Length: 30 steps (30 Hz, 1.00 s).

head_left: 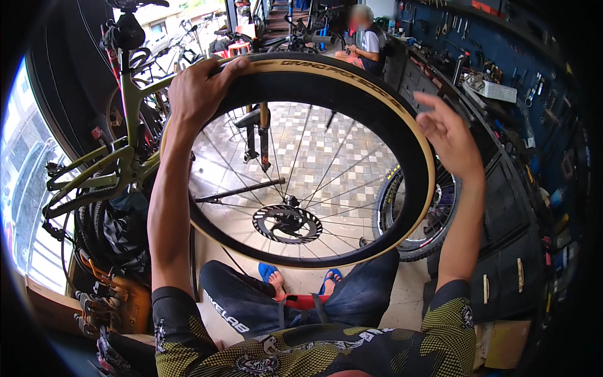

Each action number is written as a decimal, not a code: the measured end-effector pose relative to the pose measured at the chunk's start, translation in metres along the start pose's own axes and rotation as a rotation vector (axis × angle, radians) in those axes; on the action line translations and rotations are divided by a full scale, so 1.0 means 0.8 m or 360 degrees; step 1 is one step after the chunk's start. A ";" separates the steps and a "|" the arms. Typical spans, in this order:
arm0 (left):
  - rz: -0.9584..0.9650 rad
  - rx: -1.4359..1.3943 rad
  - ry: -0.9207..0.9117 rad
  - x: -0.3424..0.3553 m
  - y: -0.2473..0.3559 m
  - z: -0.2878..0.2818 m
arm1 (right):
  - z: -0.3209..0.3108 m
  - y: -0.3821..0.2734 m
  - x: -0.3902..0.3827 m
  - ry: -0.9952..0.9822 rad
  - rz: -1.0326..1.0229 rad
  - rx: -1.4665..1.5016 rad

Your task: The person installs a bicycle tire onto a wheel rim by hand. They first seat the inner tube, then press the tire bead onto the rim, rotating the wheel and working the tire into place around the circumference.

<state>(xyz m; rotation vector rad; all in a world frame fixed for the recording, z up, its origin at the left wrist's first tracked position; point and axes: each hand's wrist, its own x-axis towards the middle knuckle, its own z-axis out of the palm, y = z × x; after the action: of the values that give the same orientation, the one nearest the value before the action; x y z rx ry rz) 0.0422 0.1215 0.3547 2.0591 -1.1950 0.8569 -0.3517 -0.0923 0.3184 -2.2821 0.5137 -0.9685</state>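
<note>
Left hand [202, 88] was clamped over the top of the tan-walled tyre [352, 85], fingers curled across the tread and thumb down the near sidewall. Right hand [451, 135] was open, fingers spread, just off the tyre's right shoulder, gripping nothing.

Everything placed off the wheel [295, 163], biggest first:
- Wheel stood upright in front of the person, lower rim above the knees, deep black rim, tyre seated all round as far as I could see.
- Olive bike frame [119, 157] hung to its left, nearly touching the left forearm.
- Blue tool wall [502, 69] ran along its right, with drawers below.
- Knobby-tyred wheel [418, 217] leaned behind its lower right edge.
- Another person [367, 38] sat beyond its top.
- Disc rotor [286, 223] sat at its hub, low in the spoke field.
- Blue sandals [270, 271] showed under its bottom edge.

My read on doing this well: keep the left hand pinning the bead at the top, bring the right palm onto the shoulder, then work the tyre round in short bites while bracing the rim against the lap. Keep fingers clear of the rotor edge.
</note>
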 end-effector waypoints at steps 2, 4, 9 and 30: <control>-0.0119 -0.0109 0.0053 -0.012 -0.012 -0.002 | 0.003 0.060 -0.023 0.0215 0.0040 -0.0355; -0.0141 -0.0285 0.0195 -0.027 -0.019 -0.002 | 0.020 0.072 -0.030 0.0447 -0.0016 -0.0339; -0.0176 -0.0244 0.0174 -0.088 -0.057 -0.016 | 0.047 0.007 -0.030 0.0494 -0.0177 -0.0237; -0.0381 -0.0576 0.0268 -0.216 -0.130 -0.009 | 0.110 -0.051 -0.041 0.0329 -0.0278 -0.0439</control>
<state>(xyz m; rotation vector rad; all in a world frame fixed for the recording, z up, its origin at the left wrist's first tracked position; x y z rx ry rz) 0.0670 0.2573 0.2070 1.7539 -0.9135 0.6324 -0.3034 -0.0110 0.2797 -2.5177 0.5712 -1.2993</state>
